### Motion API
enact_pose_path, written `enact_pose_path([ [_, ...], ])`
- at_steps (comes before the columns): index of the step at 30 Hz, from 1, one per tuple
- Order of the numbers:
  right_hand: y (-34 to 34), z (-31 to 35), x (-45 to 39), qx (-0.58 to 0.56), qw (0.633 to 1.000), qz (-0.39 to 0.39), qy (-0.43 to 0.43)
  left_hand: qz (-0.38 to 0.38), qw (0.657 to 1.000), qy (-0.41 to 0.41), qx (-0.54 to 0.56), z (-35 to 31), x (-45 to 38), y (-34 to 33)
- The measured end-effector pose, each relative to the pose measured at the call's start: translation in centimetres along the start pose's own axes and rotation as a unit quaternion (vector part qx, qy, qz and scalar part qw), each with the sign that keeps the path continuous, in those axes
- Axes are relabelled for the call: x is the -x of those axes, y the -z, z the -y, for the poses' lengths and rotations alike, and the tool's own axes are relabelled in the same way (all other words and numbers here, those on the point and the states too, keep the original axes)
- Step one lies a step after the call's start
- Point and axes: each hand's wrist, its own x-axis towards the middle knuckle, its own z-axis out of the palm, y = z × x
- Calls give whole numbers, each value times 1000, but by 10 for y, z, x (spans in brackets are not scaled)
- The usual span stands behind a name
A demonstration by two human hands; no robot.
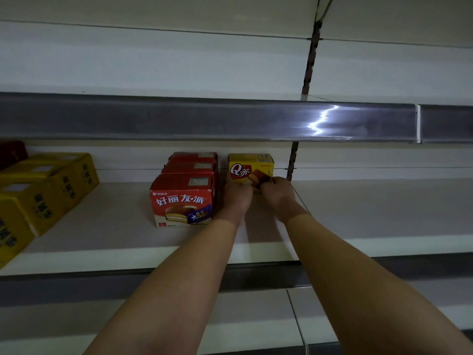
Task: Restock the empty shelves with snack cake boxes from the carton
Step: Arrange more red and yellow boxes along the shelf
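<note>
A yellow snack cake box [249,165] stands at the back of the middle shelf [371,208], just right of a row of three red snack cake boxes [183,198]. Both my arms reach deep into the shelf. My left hand [236,194] holds the yellow box at its lower left corner. At the box's lower right edge, my right hand [277,192] grips it with curled fingers. The lower part of the box is hidden behind my hands. The carton is not in view.
Several larger yellow boxes [43,190] line the shelf's left end, with a dark red box [11,152] behind them. The upper shelf's grey price rail [204,119] overhangs the opening. A slotted upright [293,160] runs behind the yellow box.
</note>
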Motion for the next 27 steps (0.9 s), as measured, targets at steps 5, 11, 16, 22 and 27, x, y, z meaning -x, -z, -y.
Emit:
enact_pose_path([
  [5, 1, 5, 3, -16, 1000, 13, 2, 17, 1000, -7, -1, -2, 6, 3],
  [11, 8, 10, 8, 29, 999, 14, -7, 7, 996, 21, -82, -6, 10, 2],
  [16, 25, 7, 14, 106, 993, 29, -35, -18, 957, -45, -288, 1, 14, 9],
  [22, 47, -4, 14, 187, 979, 77, -25, 26, 908, -53, -415, -33, 54, 8],
  [27, 57, -11, 14, 207, 964, 162, 36, -23, 911, 33, -411, -38, 76, 1],
])
